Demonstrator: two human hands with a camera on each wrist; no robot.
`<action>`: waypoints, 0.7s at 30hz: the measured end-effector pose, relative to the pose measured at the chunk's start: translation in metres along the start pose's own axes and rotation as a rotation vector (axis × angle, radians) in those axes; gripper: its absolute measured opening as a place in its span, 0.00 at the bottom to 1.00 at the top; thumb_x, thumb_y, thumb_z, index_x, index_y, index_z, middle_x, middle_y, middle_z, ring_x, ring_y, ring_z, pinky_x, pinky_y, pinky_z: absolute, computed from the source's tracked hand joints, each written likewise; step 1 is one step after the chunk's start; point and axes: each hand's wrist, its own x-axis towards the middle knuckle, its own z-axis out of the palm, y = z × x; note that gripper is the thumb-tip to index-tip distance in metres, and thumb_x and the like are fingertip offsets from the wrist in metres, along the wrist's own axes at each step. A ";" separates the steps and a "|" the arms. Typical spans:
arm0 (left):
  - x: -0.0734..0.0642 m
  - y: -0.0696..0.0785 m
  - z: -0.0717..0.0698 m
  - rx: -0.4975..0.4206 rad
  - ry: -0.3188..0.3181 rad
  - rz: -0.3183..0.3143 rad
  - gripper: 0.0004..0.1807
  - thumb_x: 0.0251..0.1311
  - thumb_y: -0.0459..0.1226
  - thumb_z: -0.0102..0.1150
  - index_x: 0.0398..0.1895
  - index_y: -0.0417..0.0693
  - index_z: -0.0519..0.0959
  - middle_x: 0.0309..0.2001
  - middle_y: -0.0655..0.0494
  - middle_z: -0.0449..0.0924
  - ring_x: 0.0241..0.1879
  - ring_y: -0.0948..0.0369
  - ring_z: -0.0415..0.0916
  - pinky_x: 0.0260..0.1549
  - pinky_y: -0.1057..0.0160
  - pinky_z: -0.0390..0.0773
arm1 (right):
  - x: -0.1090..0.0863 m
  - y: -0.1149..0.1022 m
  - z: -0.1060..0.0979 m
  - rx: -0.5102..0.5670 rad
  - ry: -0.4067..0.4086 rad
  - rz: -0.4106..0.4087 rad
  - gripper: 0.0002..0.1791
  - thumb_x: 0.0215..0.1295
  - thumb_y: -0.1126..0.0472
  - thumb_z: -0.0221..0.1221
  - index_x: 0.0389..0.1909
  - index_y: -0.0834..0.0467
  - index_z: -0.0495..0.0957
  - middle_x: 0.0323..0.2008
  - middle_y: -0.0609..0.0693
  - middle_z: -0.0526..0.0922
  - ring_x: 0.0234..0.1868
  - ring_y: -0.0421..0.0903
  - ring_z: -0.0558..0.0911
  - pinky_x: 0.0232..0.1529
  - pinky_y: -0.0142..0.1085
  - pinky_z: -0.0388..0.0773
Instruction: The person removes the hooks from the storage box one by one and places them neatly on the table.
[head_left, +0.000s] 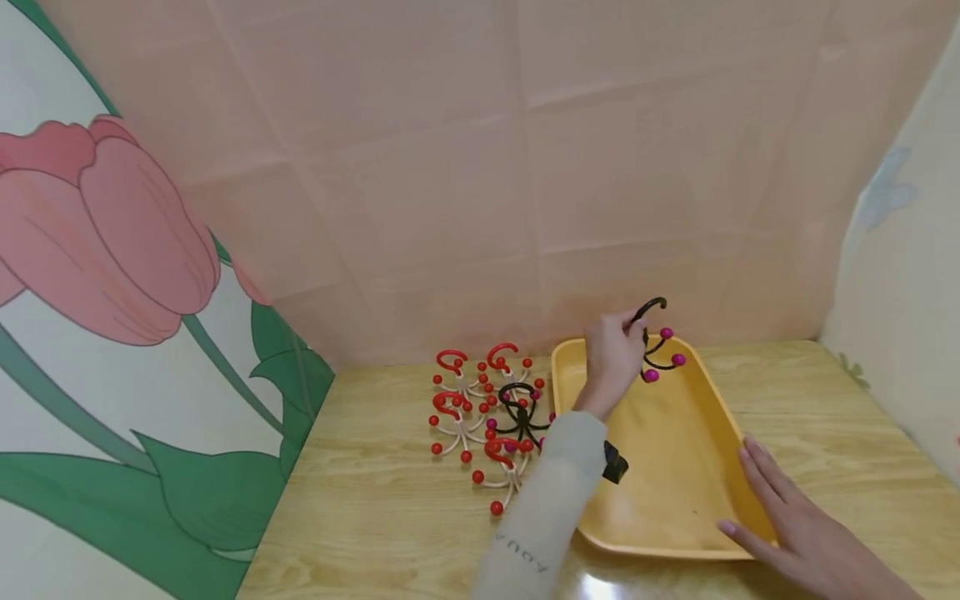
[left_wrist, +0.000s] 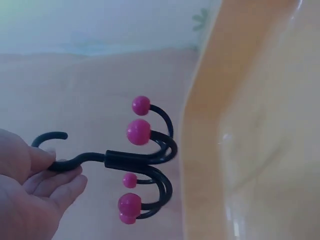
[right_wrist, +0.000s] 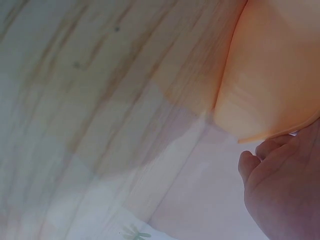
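Observation:
In the head view my left hand (head_left: 611,358) holds a black multi-arm hook with magenta ball tips (head_left: 660,360) over the far part of a yellow tray (head_left: 652,500). The left wrist view shows the thumb and fingers of that hand (left_wrist: 37,185) pinching the hook (left_wrist: 127,158) by its curved top, its ball-tipped arms spread beyond. At the tray's right side, my right hand (head_left: 810,525) rests on the rim, fingers extended along it and thumb over the inside. The right wrist view has this hand (right_wrist: 285,185) at the tray's edge (right_wrist: 265,137).
Left of the tray, several white hooks with red tops and red balls (head_left: 459,425) stand on the wooden table (head_left: 360,508). Among them is another black hook with magenta balls (head_left: 522,421). A pink cloth backdrop (head_left: 450,208) hangs behind; a tulip-patterned panel (head_left: 135,233) is at left.

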 end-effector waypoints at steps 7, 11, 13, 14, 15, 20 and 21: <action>0.002 0.020 -0.040 -0.081 0.043 -0.024 0.10 0.67 0.39 0.60 0.47 0.51 0.87 0.37 0.55 0.90 0.34 0.65 0.87 0.26 0.80 0.79 | 0.000 0.002 0.000 0.007 -0.044 0.019 0.55 0.66 0.39 0.58 0.79 0.52 0.33 0.80 0.49 0.29 0.79 0.55 0.42 0.76 0.42 0.56; 0.003 0.029 -0.064 -0.143 0.073 0.004 0.11 0.66 0.40 0.60 0.48 0.50 0.86 0.39 0.53 0.90 0.35 0.62 0.88 0.26 0.79 0.80 | -0.001 0.005 0.000 0.002 -0.026 0.002 0.55 0.66 0.40 0.59 0.79 0.52 0.33 0.80 0.47 0.29 0.79 0.52 0.42 0.76 0.28 0.48; 0.004 0.033 -0.077 -0.158 0.090 0.020 0.11 0.66 0.41 0.61 0.46 0.49 0.87 0.39 0.53 0.90 0.35 0.63 0.88 0.25 0.79 0.79 | -0.002 0.006 0.000 0.008 -0.008 -0.008 0.55 0.66 0.41 0.60 0.79 0.52 0.34 0.80 0.46 0.30 0.79 0.43 0.38 0.61 0.10 0.25; 0.004 0.034 -0.084 -0.165 0.097 0.027 0.11 0.65 0.41 0.62 0.45 0.48 0.87 0.39 0.53 0.90 0.35 0.64 0.88 0.26 0.78 0.79 | -0.002 0.006 0.000 0.016 -0.004 -0.015 0.54 0.66 0.42 0.60 0.79 0.52 0.34 0.80 0.46 0.30 0.79 0.41 0.36 0.51 0.08 0.19; 0.004 0.036 -0.092 -0.160 0.105 0.031 0.11 0.65 0.41 0.62 0.44 0.49 0.88 0.39 0.54 0.90 0.35 0.65 0.88 0.25 0.78 0.79 | -0.002 0.006 0.001 0.014 0.001 -0.019 0.54 0.66 0.42 0.60 0.79 0.53 0.34 0.80 0.46 0.30 0.78 0.38 0.35 0.51 0.07 0.19; -0.001 0.043 -0.130 -0.170 0.098 0.025 0.10 0.64 0.43 0.63 0.43 0.51 0.88 0.40 0.55 0.90 0.35 0.70 0.86 0.26 0.74 0.79 | 0.000 0.004 0.002 0.015 0.003 -0.016 0.55 0.65 0.41 0.60 0.79 0.53 0.34 0.80 0.46 0.30 0.75 0.28 0.32 0.50 0.06 0.19; -0.002 0.044 -0.137 -0.173 0.092 0.023 0.10 0.64 0.43 0.64 0.43 0.51 0.88 0.40 0.55 0.90 0.35 0.70 0.86 0.26 0.74 0.78 | 0.000 0.003 0.002 0.007 0.001 -0.014 0.55 0.65 0.41 0.60 0.79 0.53 0.35 0.80 0.46 0.30 0.76 0.30 0.32 0.60 0.07 0.26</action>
